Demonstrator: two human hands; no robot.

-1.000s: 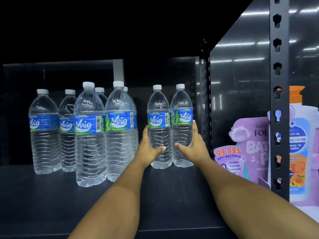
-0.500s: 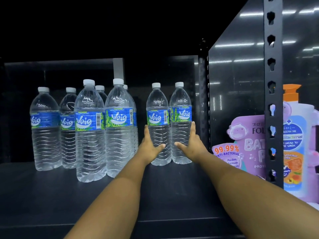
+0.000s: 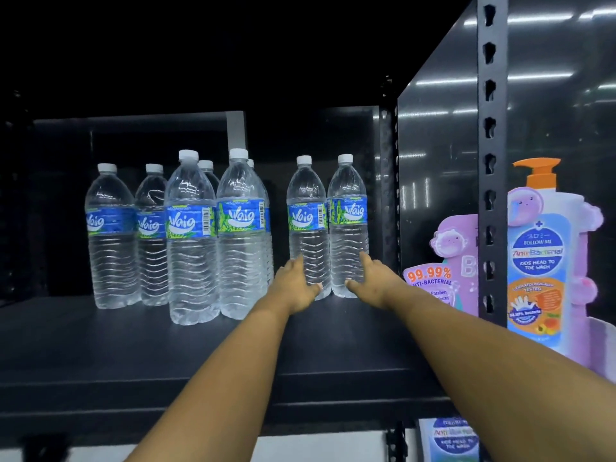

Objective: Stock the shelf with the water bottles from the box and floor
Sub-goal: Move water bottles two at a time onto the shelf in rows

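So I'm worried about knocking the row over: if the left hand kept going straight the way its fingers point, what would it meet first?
The left hand already touches the left bottle of the pair; beyond that, probably the shelf's dark back panel, though depth is unclear.

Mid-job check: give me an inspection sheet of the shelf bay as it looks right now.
Surface: dark shelf, front part bare.
Job's things: eight water bottles upright; right pair side by side near the divider; six more grouped left.
Clutter: nothing seen.
Grippers: left hand and right hand, fingers straight, flank the right pair's lower bodies.
Cables: nothing seen.
Surroundings: slotted upright; pump wash bottle and purple refill pouch in the next bay.
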